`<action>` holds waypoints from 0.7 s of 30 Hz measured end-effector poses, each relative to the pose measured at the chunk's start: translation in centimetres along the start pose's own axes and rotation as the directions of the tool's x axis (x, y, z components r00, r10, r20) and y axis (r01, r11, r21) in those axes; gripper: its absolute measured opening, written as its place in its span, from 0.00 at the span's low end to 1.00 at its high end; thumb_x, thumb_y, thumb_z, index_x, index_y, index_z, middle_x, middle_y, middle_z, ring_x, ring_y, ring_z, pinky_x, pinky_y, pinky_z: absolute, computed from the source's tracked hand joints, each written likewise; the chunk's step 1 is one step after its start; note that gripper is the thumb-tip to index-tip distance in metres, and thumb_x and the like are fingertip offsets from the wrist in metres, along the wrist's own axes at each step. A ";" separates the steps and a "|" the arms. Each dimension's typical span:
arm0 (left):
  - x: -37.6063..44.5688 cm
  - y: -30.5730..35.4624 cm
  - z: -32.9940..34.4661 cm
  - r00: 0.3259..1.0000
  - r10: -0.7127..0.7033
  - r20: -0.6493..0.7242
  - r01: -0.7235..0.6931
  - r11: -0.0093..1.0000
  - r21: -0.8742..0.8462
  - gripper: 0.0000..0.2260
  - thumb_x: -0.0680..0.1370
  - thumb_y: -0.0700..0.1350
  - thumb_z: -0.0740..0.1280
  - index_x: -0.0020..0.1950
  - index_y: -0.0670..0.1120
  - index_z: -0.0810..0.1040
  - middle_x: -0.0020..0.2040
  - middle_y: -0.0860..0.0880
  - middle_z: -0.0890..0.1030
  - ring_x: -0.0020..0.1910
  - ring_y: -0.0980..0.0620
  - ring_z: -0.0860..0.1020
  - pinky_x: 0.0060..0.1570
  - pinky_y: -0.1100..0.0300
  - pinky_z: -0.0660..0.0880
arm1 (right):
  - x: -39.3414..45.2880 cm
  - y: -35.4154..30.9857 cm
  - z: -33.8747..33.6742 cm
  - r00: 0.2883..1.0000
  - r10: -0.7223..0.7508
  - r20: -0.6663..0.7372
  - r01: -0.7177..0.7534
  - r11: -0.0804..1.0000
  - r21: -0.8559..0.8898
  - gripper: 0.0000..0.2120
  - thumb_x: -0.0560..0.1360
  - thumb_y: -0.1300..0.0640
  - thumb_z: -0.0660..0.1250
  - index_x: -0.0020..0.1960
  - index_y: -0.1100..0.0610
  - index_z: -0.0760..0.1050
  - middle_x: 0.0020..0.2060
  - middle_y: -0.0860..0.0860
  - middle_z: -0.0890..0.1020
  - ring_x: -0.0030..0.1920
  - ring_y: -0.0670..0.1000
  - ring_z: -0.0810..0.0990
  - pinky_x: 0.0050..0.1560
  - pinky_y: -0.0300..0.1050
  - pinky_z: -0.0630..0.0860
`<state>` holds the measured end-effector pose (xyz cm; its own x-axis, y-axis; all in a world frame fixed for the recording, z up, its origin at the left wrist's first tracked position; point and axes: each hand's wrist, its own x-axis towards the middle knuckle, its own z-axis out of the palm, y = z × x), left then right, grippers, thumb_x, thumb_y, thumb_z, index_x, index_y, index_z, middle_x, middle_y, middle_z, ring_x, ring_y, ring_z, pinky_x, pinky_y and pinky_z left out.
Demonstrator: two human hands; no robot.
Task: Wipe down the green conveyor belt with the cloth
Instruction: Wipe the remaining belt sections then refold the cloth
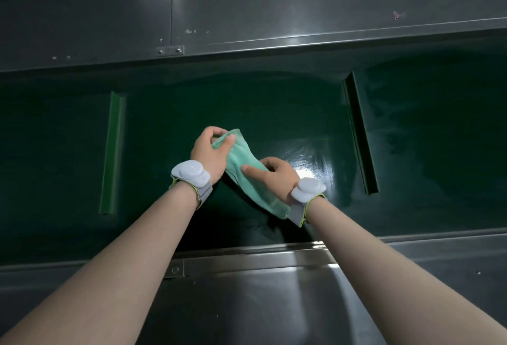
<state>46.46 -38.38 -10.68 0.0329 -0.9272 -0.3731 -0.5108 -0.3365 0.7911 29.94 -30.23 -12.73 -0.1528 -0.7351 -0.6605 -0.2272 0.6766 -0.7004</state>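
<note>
1. Left green cleat stands across the green conveyor belt; the belt beside it looks dull, with no clear wipe marks — I judge that stretch not yet done.
2. My left hand has its fingers closed on the far end of the cloth.
3. The cloth is pale green, soft and rumpled, stretched as a folded band between both hands just above mid-belt; whether it touches, I cannot tell.
4. My right hand grips the near part, fingers curled, forefinger laid on top.
5. Right of it the belt shines wet with faint streaks — partly wiped, I judge. The stretch past the right cleat remains.
</note>
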 end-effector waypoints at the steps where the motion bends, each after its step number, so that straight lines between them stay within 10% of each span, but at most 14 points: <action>1: -0.3 0.1 -0.1 1.000 0.021 -0.009 -0.020 0.999 0.039 0.06 0.81 0.53 0.70 0.55 0.54 0.80 0.51 0.54 0.84 0.49 0.51 0.83 0.51 0.52 0.81 | 0.1 -0.2 -0.3 1.000 0.012 0.017 -0.012 1.000 0.016 0.28 0.57 0.27 0.77 0.47 0.45 0.81 0.39 0.44 0.85 0.39 0.46 0.86 0.41 0.45 0.83; 7: -2.6 -0.4 -0.6 0.999 -0.050 -0.015 0.051 0.998 0.026 0.11 0.81 0.55 0.70 0.58 0.51 0.79 0.54 0.51 0.84 0.51 0.50 0.83 0.51 0.51 0.82 | -0.1 -0.2 -1.7 0.995 -0.069 0.072 0.075 0.994 -0.078 0.25 0.57 0.35 0.81 0.46 0.47 0.78 0.33 0.40 0.81 0.31 0.43 0.81 0.32 0.41 0.79; 11: -3.8 -0.7 -1.4 0.935 -0.261 0.239 0.317 0.919 -0.234 0.16 0.74 0.48 0.81 0.58 0.43 0.83 0.53 0.43 0.88 0.52 0.45 0.87 0.57 0.49 0.84 | -0.6 0.2 -2.8 0.994 -0.099 -0.048 0.089 0.981 -0.172 0.25 0.56 0.31 0.79 0.42 0.47 0.77 0.30 0.39 0.78 0.27 0.39 0.76 0.27 0.35 0.70; 15: -5.7 -1.8 -1.9 0.957 -0.202 0.209 0.242 0.952 -0.186 0.14 0.74 0.47 0.80 0.57 0.46 0.84 0.52 0.45 0.88 0.54 0.44 0.87 0.60 0.44 0.83 | -2.5 0.5 -4.4 0.984 0.134 0.114 -0.083 0.926 -0.369 0.32 0.51 0.21 0.75 0.27 0.50 0.72 0.24 0.43 0.74 0.25 0.47 0.72 0.30 0.40 0.65; 21: -9.9 -3.5 -1.3 0.986 -0.139 0.088 0.148 0.983 -0.110 0.12 0.81 0.51 0.72 0.60 0.47 0.76 0.55 0.45 0.84 0.51 0.42 0.86 0.42 0.45 0.86 | -6.2 2.6 -4.5 0.991 0.076 0.110 -0.051 0.976 -0.211 0.16 0.58 0.37 0.78 0.40 0.45 0.84 0.31 0.46 0.85 0.28 0.45 0.82 0.26 0.35 0.73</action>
<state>49.03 -28.27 -9.17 0.0272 -0.8534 -0.5205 -0.4022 -0.4860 0.7759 25.99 -24.15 -9.22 -0.0625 -0.6725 -0.7375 -0.4172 0.6889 -0.5928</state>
